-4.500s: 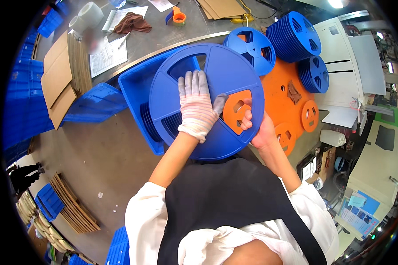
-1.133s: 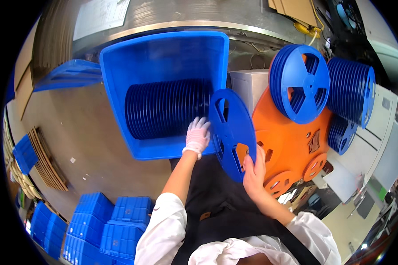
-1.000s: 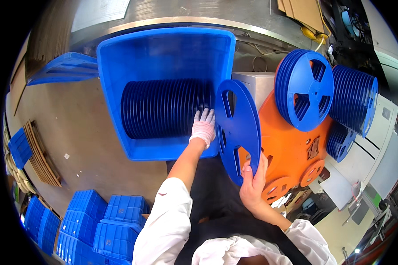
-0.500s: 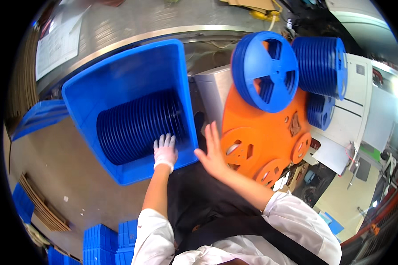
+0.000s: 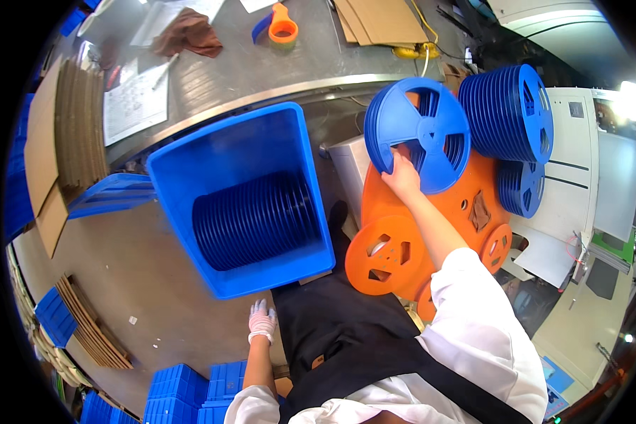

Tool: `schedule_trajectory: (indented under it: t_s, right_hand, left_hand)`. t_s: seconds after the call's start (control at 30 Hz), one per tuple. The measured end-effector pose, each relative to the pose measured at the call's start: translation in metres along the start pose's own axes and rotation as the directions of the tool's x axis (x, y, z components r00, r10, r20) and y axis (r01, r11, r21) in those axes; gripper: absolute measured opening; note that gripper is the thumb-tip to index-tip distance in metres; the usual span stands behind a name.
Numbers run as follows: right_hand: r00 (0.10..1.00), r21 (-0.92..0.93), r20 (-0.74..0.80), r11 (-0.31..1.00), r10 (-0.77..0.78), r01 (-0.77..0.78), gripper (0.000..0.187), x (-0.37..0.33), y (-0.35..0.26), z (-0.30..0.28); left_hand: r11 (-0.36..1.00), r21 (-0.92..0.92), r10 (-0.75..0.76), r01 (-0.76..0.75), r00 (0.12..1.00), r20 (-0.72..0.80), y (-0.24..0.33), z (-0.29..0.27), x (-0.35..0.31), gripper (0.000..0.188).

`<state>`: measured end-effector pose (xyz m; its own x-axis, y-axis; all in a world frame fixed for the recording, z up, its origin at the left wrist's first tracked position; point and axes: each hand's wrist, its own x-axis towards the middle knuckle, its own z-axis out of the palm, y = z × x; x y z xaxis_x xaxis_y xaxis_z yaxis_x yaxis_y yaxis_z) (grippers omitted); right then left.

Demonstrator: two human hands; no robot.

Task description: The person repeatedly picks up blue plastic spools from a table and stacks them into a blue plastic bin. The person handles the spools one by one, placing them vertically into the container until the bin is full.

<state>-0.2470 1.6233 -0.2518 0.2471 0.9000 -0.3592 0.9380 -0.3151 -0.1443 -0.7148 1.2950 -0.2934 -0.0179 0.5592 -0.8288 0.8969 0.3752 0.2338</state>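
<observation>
My right hand (image 5: 403,177), bare, reaches out to a stack of blue reels (image 5: 442,138). Its fingers hook into an opening of the front reel and grip the lower left rim. That stack stands against a large orange disc (image 5: 466,184). Down by my side hangs my left hand (image 5: 263,323) in a pale striped glove, fingers stretched and holding nothing. Ahead of it stands a blue plastic bin (image 5: 237,145), with a row of dark blue reels (image 5: 254,219) lying on edge inside.
Two more stacks of blue reels (image 5: 505,113) sit at the right, and an orange reel (image 5: 374,256) is nearer. A metal table (image 5: 240,78) runs along the back with a tape roll (image 5: 283,28). Cardboard sheets (image 5: 85,120) stand left; blue crates (image 5: 177,392) are at the lower left.
My left hand has left the reels in the bin and dropped to my side. My right hand has moved forward and taken hold of a blue reel. The view has shifted.
</observation>
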Motion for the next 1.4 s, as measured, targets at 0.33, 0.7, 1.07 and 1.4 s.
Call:
schedule_trajectory:
  t_s: [0.33,0.7,1.07,1.4]
  right_hand:
    - [0.99,0.983,0.127,0.143,-0.055,-0.118,0.034,-0.193,-0.048,-0.194]
    - [0.898,0.638,-0.056,-0.708,-0.436,-0.304,0.036,-0.38,-0.152,-0.16]
    - [0.91,0.723,0.016,-0.624,-0.415,-0.297,0.035,-0.436,-0.192,-0.154]
    - [0.936,0.751,0.004,-0.617,-0.352,-0.235,0.037,-0.447,-0.187,-0.149]
  left_hand:
    - [0.884,-0.303,0.291,-0.357,0.926,-0.241,0.061,-0.128,-0.026,0.044]
    - [0.783,0.514,0.621,-0.351,0.396,-0.677,0.137,-0.335,-0.204,0.065]
    - [0.849,0.369,0.501,-0.377,0.355,-0.789,0.087,-0.304,-0.193,0.056]
    - [0.886,0.229,0.439,-0.404,0.568,-0.696,0.025,-0.301,-0.156,0.051]
